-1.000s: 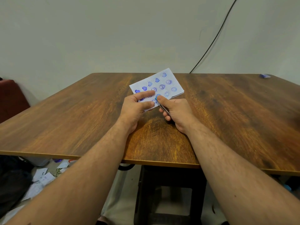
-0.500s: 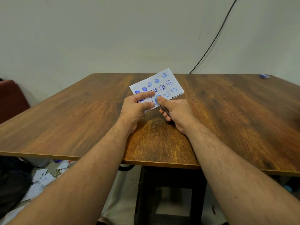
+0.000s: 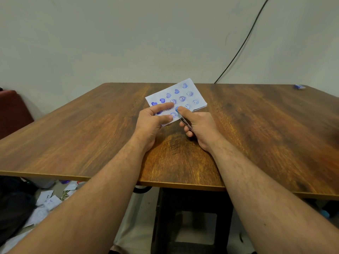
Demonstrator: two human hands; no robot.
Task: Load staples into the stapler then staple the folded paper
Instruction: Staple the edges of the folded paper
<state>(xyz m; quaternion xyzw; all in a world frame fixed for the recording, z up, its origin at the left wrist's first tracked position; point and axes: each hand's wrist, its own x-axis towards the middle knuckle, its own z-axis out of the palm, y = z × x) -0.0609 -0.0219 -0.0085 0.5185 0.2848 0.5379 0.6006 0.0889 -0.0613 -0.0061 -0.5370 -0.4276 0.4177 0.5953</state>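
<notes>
We see the folded paper [image 3: 180,97], stamped with blue hearts and smileys, at frame centre over the wooden table [image 3: 91,129]; the left hand [image 3: 150,123] pinches its near left corner, thumb and index on top. The right hand [image 3: 199,128] is curled around a thin metal stapler [image 3: 186,123] at the paper's near edge, thumb on top. A small blue item [image 3: 299,86] sits at the table's upper-right corner, a black cable [image 3: 244,41] on the wall.
</notes>
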